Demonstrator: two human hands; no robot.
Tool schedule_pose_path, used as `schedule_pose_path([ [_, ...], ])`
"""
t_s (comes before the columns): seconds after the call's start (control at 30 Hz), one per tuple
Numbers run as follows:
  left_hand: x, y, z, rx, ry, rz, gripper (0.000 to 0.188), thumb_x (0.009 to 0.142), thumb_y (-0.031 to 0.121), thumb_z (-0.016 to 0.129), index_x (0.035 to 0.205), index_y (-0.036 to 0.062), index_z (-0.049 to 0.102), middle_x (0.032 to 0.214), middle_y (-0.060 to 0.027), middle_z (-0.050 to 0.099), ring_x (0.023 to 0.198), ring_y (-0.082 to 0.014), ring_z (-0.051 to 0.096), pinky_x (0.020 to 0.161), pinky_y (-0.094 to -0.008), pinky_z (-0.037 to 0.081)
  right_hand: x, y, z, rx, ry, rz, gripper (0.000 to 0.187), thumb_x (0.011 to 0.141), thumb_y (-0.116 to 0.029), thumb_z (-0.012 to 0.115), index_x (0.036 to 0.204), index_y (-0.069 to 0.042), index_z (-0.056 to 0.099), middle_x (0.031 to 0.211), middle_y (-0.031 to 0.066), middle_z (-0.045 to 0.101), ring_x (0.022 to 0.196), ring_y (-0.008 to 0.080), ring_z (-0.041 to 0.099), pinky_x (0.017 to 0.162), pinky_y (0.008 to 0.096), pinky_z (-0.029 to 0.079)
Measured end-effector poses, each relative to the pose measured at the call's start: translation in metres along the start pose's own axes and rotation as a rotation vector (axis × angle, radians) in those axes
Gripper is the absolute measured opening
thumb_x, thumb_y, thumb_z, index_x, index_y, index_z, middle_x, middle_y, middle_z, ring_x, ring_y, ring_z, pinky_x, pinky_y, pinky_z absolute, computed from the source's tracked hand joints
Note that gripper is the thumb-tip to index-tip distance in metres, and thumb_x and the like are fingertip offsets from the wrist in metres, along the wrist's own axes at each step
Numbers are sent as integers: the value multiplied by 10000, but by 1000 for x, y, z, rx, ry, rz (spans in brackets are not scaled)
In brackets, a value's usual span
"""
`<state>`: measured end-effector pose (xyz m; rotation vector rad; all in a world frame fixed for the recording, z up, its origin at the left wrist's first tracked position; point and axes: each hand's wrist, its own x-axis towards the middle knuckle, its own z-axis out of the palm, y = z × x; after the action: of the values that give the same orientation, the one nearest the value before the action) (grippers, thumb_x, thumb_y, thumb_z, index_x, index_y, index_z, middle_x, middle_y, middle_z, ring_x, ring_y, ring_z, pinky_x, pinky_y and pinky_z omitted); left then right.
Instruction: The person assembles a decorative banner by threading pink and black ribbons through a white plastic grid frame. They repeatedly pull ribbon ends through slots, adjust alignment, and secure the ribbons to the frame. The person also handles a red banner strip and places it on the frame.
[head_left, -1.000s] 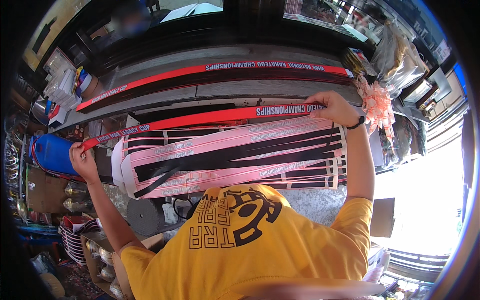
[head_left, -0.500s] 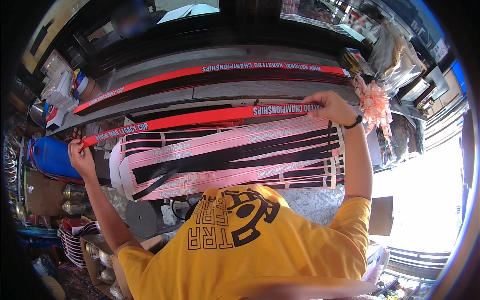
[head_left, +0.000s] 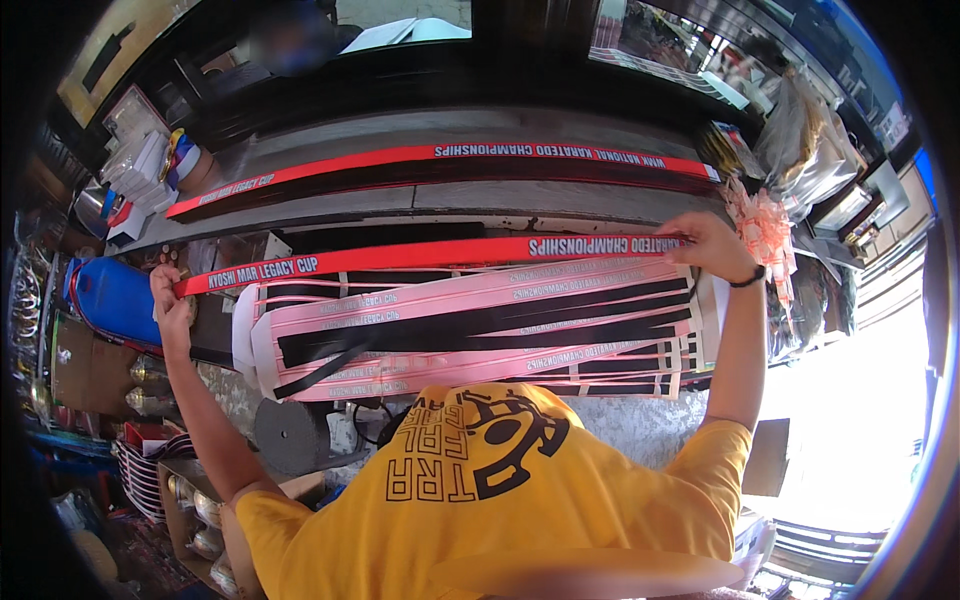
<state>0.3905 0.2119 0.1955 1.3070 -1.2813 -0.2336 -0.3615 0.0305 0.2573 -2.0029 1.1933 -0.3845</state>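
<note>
A red ribbon [head_left: 425, 257] stretches between left hand [head_left: 170, 299] and right hand [head_left: 712, 248], fingers seemingly pinching it, tips partly hidden; a slack grip could drop it onto pink strips [head_left: 450, 292] near the right fingertips.

The left hand [head_left: 170, 300] pinched one end of a red printed strap [head_left: 430, 252], and the right hand [head_left: 710, 247], with a black wristband [head_left: 750, 277] on its wrist, gripped the other, so the strap stretched between them. Just below lay pink printed strips [head_left: 440, 300] crossed by black straps [head_left: 480, 330]. Beyond, a second red strap [head_left: 400, 158] lay along the grey table [head_left: 440, 200]. A blue container [head_left: 118, 300] stood near the left hand; a pale orange ribbon bundle [head_left: 762, 230] hung beside the right.
</note>
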Motion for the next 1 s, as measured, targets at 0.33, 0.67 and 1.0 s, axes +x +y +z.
schedule_pose_path([
  [0.33, 19, 1, -59, 250, -113, -153, 317, 793, -86, 428, 1069, 41, 520, 1018, -15, 457, 916, -127, 439, 861, -189, 335, -62, 14, -92, -120, 212, 215, 255, 755, -36, 700, 995, 46, 678, 874, 64, 648, 782, 119, 604, 723, 260, 477],
  [0.67, -8, 108, 87, 248, -318, 111, 372, 837, -11, 617, 1205, 32, 578, 1216, -67, 564, 1082, -161, 532, 897, -282, 428, -48, -52, -52, -153, 97, -36, 192, 743, -49, 738, 910, 35, 695, 820, 64, 646, 722, 132, 597, 651, 272, 458],
  [1.0, -102, 197, 304, -544, -775, 117, 566, 852, 231, 727, 1327, 25, 499, 1325, -132, 556, 1204, -237, 535, 1012, -371, 417, -38, -176, 66, -337, 72, -656, 102, 763, -99, 729, 831, -50, 670, 702, 93, 581, 646, 278, 569, 570, 379, 415],
])
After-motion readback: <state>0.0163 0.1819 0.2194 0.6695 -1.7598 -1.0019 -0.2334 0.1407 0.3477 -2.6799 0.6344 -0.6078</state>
